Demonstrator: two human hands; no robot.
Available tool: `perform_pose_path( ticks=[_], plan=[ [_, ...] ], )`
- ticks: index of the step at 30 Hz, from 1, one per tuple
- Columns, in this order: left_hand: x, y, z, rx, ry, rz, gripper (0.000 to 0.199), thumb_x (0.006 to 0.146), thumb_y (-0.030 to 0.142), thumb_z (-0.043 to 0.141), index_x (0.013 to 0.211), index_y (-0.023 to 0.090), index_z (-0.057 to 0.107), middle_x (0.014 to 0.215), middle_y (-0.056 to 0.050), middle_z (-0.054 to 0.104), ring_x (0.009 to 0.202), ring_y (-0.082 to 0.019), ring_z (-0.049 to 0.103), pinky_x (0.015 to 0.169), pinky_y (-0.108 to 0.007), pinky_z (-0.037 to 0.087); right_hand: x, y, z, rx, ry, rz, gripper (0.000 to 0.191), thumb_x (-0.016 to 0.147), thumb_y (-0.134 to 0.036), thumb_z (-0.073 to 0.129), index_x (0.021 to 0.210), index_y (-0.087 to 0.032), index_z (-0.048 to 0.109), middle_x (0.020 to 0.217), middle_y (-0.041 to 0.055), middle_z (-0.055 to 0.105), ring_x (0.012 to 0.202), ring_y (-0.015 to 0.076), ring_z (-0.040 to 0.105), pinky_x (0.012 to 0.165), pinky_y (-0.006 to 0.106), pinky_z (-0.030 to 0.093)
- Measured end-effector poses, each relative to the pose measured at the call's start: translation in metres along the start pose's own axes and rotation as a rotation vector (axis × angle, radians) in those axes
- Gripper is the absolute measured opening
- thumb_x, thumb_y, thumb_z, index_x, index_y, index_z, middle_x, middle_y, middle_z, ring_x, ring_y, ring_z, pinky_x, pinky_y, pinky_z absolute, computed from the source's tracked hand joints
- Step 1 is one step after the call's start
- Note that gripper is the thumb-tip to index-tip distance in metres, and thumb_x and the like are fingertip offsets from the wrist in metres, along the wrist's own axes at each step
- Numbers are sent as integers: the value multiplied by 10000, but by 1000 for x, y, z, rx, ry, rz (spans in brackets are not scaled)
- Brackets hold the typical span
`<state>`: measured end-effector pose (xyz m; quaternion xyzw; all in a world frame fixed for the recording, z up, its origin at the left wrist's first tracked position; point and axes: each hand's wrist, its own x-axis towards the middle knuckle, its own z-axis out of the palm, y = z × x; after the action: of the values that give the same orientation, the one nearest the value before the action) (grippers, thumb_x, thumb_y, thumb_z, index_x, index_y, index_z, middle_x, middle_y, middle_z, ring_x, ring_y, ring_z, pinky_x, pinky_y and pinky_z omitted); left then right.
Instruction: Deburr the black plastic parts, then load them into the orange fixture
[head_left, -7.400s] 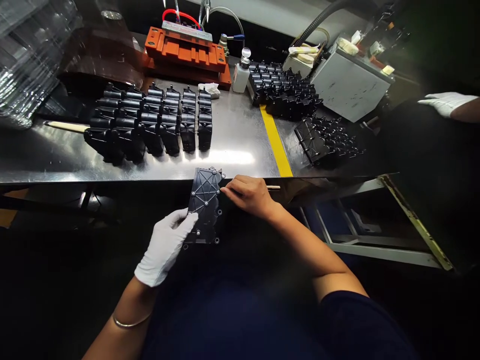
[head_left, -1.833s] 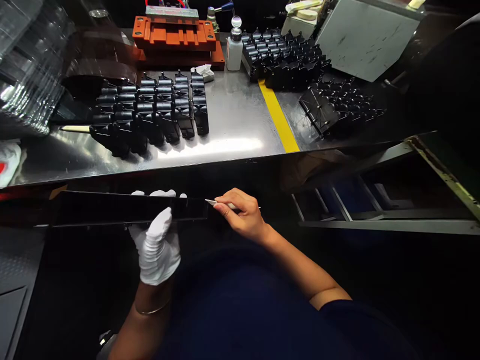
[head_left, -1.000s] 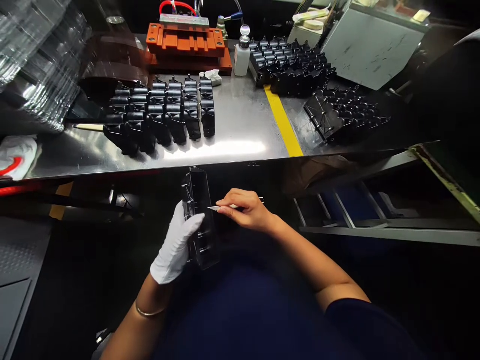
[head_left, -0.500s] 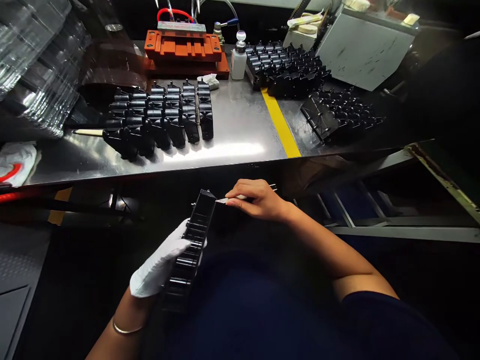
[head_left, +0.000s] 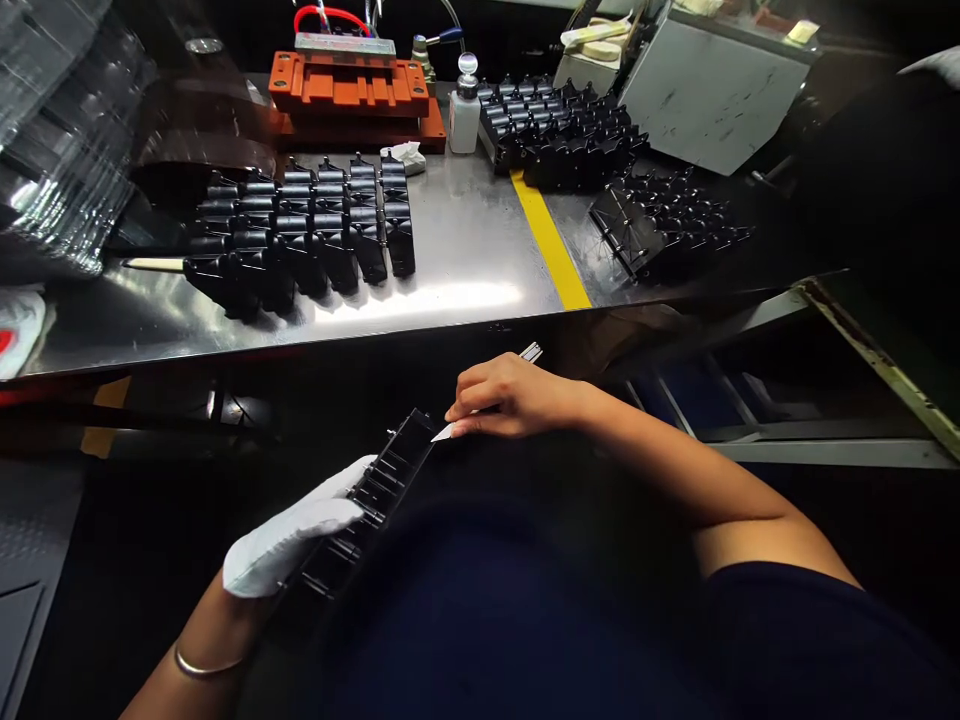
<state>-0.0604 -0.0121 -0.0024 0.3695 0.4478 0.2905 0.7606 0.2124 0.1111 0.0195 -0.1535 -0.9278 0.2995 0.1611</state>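
A white glove covers my left hand (head_left: 307,525), which is closed round a long black ribbed plastic part (head_left: 386,475). The part slants, its upper end pointing away from me and to the right; its lower end is lost in the dark. In my bare right hand (head_left: 510,395) is a craft knife (head_left: 443,433), pinched between thumb and fingers. The pointed blade is at the right edge of the part, close to its upper end; whether it touches I cannot tell. The metallic back end of the handle shows behind my knuckles.
On the metal bench (head_left: 465,260) stand rows of black plastic parts (head_left: 300,230), with more parts (head_left: 562,130) beyond a yellow tape strip (head_left: 551,240). An orange fixture (head_left: 349,90), a dispenser bottle (head_left: 465,110) and a grey box (head_left: 712,85) are behind. Clear plastic trays (head_left: 60,130) are stacked left.
The black part has tilted further to the right and its upper end sits lower. My right hand has turned, so the knife blade now points down and left at the part's edge.
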Motion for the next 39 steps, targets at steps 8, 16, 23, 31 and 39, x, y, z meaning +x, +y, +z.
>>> perform_pose_path(
  ticks=[8, 16, 23, 31, 39],
  plan=[
    [2, -13, 4, -89, -80, -120, 420, 663, 488, 726, 1024, 274, 732, 988, -82, 721, 982, -310, 648, 908, -458, 490, 3, 9, 7, -50, 54, -72, 244, 904, -379, 590, 874, -178, 726, 760, 42, 696, 689, 116, 628, 585, 213, 446],
    [7, -22, 15, -247, -61, -133, 452, 695, 582, 644, 956, 217, 705, 774, -97, 668, 502, -186, 554, 474, -341, 492, 7, 5, 46, 257, 587, 187, 310, 927, -397, 533, 823, -153, 693, 715, 39, 689, 617, 106, 621, 579, 211, 492],
    [16, -10, 20, 73, 57, 81, 461, 788, 448, 653, 1220, 296, 607, 1079, -67, 635, 1008, -261, 559, 862, -376, 489, 6, -20, 54, 116, 510, 345, 307, 959, -296, 468, 756, -150, 647, 653, 4, 639, 555, 78, 549, 544, 187, 414],
    [19, -7, 25, 98, 105, 29, 533, 716, 469, 714, 1195, 261, 608, 1170, -80, 613, 1076, -308, 537, 925, -432, 454, 5, -29, 53, -98, 400, 348, 423, 989, -308, 402, 602, -175, 509, 562, -14, 534, 498, 79, 467, 502, 227, 322],
    [34, -14, 34, 77, 503, 182, 458, 656, 414, 788, 1045, 214, 655, 1030, -61, 692, 977, -265, 619, 869, -362, 485, -1, -28, 37, -19, 581, 241, 307, 998, -312, 380, 865, -166, 616, 751, 32, 664, 637, 108, 599, 590, 217, 439]
  ],
)
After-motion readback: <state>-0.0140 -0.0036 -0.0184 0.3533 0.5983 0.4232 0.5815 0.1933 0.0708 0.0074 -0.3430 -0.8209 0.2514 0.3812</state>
